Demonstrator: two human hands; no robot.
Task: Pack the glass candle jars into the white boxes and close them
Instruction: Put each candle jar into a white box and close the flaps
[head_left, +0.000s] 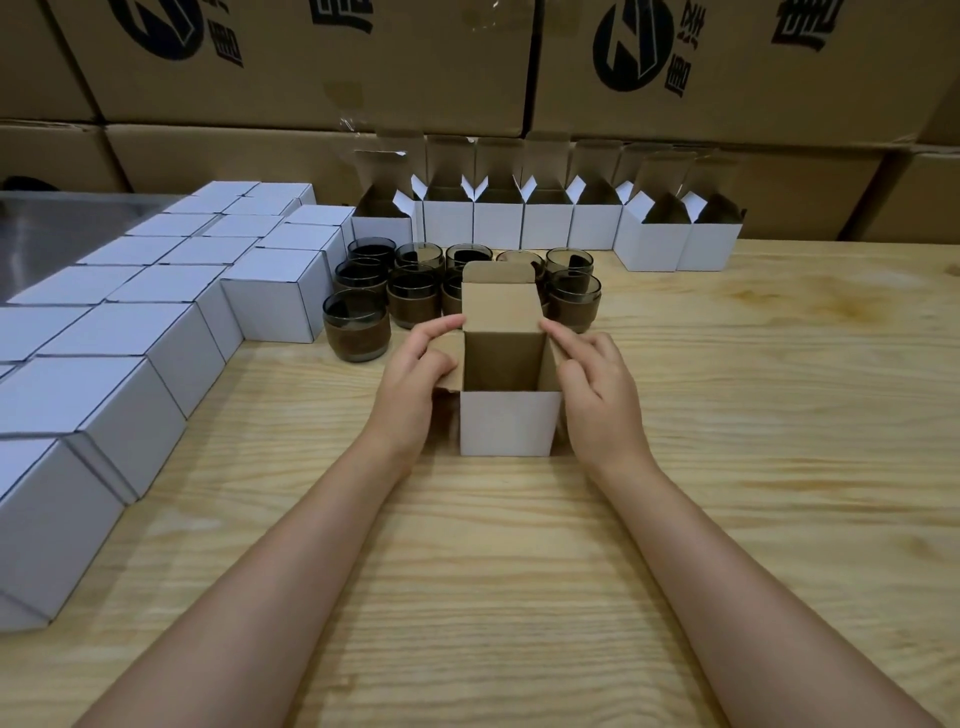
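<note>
Soft even light; wide-angle bowing at edges

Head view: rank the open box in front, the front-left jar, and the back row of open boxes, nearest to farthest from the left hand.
1. Open box: gripped by the left hand, centre.
2. Front-left jar: just beyond, to the left.
3. Back row: farthest back.

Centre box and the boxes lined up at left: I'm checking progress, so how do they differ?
The centre box is open, its lid flap upright; the boxes at left are closed flat. The centre box stands alone; the boxes at left sit packed in rows. Both are white outside.
</note>
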